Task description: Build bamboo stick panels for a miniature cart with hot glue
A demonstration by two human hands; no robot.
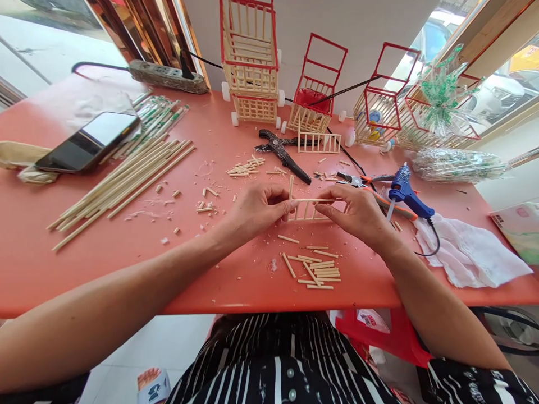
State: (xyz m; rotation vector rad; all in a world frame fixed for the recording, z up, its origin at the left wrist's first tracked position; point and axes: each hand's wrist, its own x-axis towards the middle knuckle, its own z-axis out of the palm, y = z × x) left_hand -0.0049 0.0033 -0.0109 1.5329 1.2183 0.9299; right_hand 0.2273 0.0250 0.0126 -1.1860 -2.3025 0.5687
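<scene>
Between my two hands is a small ladder-like frame of wooden sticks (309, 211), with short rungs and one stick rising at its left end. My left hand (265, 206) is closed, thumb and fingers pinching the frame's left end. At the right end, my right hand (351, 209) grips the top rail the same way. Just in front lie several cut stick pieces (324, 272) in a loose pile. A similar finished-looking stick frame (320, 143) stands behind my hands, beside black-handled cutters (282, 154). The fingertips partly hide the frame's ends.
Long wooden sticks (130, 182) and a phone (90, 143) lie at left. A blue glue gun (406, 191), pliers (356, 179) and a white cloth (471, 252) are at right. Stick-built carts (255, 73) line the back near a power strip (168, 77).
</scene>
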